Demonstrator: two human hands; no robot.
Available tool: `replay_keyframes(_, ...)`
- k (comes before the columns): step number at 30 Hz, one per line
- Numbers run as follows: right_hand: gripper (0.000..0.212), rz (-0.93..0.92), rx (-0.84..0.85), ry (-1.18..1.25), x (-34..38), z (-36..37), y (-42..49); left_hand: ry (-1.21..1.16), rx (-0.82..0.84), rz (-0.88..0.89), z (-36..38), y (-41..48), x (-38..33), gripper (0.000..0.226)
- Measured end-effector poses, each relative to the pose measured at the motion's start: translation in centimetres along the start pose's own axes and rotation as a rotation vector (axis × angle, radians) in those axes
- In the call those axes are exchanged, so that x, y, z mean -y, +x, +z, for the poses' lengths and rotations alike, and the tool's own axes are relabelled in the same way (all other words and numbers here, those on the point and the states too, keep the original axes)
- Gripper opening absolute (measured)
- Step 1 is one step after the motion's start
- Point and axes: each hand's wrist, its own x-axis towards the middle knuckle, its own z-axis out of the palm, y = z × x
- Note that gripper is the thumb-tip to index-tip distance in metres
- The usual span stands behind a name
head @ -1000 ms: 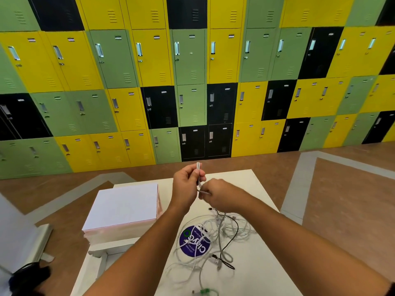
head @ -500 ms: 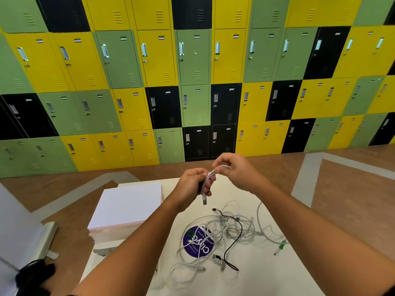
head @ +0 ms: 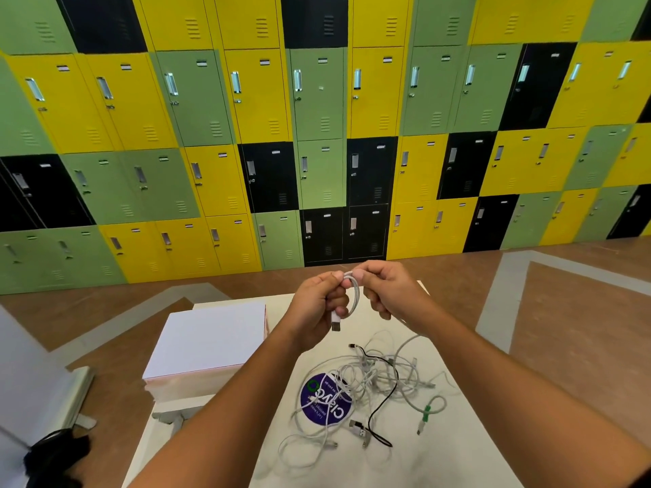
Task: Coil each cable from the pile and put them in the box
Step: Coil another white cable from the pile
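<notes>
Head view: a white cable's first loop, held by both hands.
The left hand [head: 318, 304] grips the thin, smooth white cable [head: 355, 294], with its USB plug [head: 336, 325] hanging down. The right hand [head: 391, 290] pinches the loop's top. The loop stands upright above the table [head: 458, 452], and slack trails down to the tangled pile [head: 366, 392]. The flat-topped white box [head: 211, 343] lies left, nearer the left hand.

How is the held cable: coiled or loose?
Partly coiled: white cable forms one loop pinched between left hand and right hand; its tail trails down.
</notes>
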Motion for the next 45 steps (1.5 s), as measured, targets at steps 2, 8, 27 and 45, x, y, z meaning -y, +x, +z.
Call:
replay_keyframes(2,0.022,0.023,0.031,0.023,-0.2,0.0,-0.2,-0.025,-0.001,0.015,-0.2,0.0,0.0,0.031)
replay_keyframes(8,0.027,0.136,0.084,-0.111,-2.4,1.5,-1.0,-0.389,-0.112,0.025,0.1,0.6,-0.2,0.029)
replay_keyframes(27,0.018,-0.11,0.169,-0.962,-0.1,3.3,-1.4,0.615,-0.216,0.218,-3.6,0.7,3.5,0.025)
replay_keyframes(45,0.008,-0.026,0.017,-0.258,-0.3,0.9,0.1,0.071,-0.004,-0.069,-1.4,-0.8,1.7,0.029)
